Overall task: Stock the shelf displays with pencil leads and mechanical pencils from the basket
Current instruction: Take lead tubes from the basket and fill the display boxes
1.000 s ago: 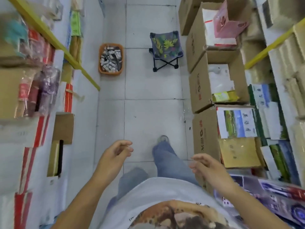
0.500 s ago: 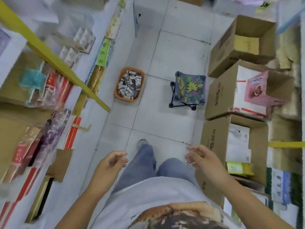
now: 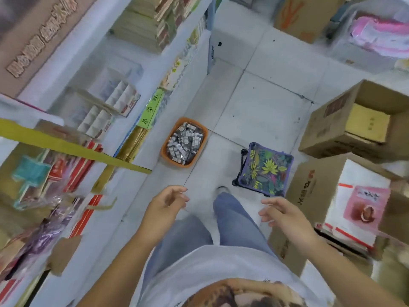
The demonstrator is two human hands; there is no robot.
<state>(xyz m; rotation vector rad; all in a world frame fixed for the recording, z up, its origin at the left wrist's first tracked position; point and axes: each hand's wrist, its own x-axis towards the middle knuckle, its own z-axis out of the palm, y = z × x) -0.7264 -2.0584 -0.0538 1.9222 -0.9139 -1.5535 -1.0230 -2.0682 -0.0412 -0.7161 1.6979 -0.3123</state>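
An orange basket (image 3: 179, 165) heaped with small packets (image 3: 184, 141) sits on the tiled floor at the foot of the shelving, below the cardboard shelf displays (image 3: 115, 100) — a folding stool (image 3: 266, 168) near it. The left hand (image 3: 164, 206) and right hand (image 3: 285, 216) hang empty, fingers loosely spread, well short of the basket. The step appears to be the approach; next, a stoop to gather packets.

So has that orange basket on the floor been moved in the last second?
No. The basket keeps its spot on the floor beside the shelf, left of the folding stool; only the camera's view shifted.
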